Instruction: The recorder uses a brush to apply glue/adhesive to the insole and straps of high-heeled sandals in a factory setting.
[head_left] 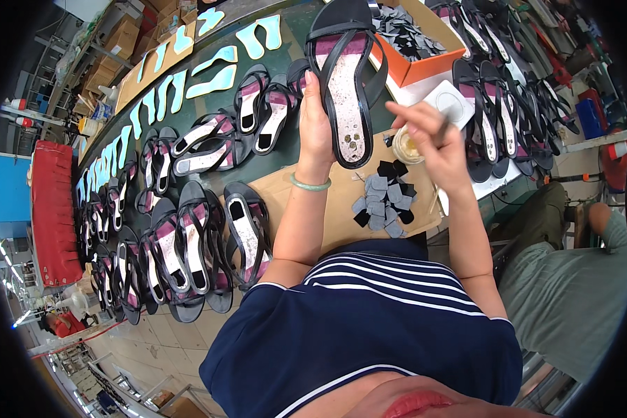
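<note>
Black strappy sandal with a white-and-purple footbed [347,80] was at top centre of the frame, heel end down. Left hand [315,132] had it by the edge, thumb up alongside, other fingers mostly hidden behind. Right hand [435,136]: index stretched toward the sandal, the rest loosely curled; couldn't tell if it pinched anything. A clear round pot with yellowish contents [405,148] was just beside it.

Status, my read from where I stood: held heel showed dark spots, no patch, so not done. Black strappy sandals at lower left [247,226]: several had a black heel patch, so those looked done. Black strappy sandals at right [490,132]: visible heels bare, probably backlog. Stock looked fine: small grey and black square patches [377,202] loose on a tan sheet [341,202] right of centre, more in an orange cardboard box [425,66] at upper right.
</note>
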A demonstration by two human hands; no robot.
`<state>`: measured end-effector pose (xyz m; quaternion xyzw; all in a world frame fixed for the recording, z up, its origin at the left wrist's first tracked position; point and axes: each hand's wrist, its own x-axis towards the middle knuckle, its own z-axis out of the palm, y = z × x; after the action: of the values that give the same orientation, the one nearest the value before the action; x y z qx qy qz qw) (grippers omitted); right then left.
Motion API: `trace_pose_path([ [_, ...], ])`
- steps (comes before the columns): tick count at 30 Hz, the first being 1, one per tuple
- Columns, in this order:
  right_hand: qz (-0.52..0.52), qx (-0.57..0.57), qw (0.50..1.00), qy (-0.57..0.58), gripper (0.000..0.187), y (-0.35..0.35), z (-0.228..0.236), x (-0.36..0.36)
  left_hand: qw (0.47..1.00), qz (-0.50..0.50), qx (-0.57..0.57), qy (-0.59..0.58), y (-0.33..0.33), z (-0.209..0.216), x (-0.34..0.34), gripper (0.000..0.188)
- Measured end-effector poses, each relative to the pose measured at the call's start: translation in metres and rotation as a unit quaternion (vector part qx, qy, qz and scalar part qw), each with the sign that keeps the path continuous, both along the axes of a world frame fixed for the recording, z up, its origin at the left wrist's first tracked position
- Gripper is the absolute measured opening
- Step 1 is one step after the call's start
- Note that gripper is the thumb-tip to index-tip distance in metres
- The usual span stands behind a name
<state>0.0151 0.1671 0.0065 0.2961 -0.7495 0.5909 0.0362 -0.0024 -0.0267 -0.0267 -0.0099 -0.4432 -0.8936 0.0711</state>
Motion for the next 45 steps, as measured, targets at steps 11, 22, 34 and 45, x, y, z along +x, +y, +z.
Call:
trace_pose_path([
  [11, -0.092, 0.274, 0.937, 0.197, 0.074, -0.015, -0.009, 0.006, 1.0, -0.004, -0.01, -0.009, 0.01, 0.011, 0.009, 0.055],
  [22, -0.048, 0.285, 0.933, 0.214, 0.053, 0.001, -0.011, 0.02, 0.999, 0.032, -0.004, 0.001, 0.006, 0.001, 0.001, 0.056],
  [34, -0.121, 0.456, 0.882, 0.005, 0.019, 0.036, -0.119, 0.036, 0.984, 0.171, 0.039, 0.03, -0.068, -0.022, -0.014, 0.051],
  [45, -0.198, 0.469, 0.861, -0.009, 0.017, 0.026, -0.141, 0.037, 0.986, 0.136, 0.095, 0.016, -0.075, -0.037, -0.02, 0.05],
])
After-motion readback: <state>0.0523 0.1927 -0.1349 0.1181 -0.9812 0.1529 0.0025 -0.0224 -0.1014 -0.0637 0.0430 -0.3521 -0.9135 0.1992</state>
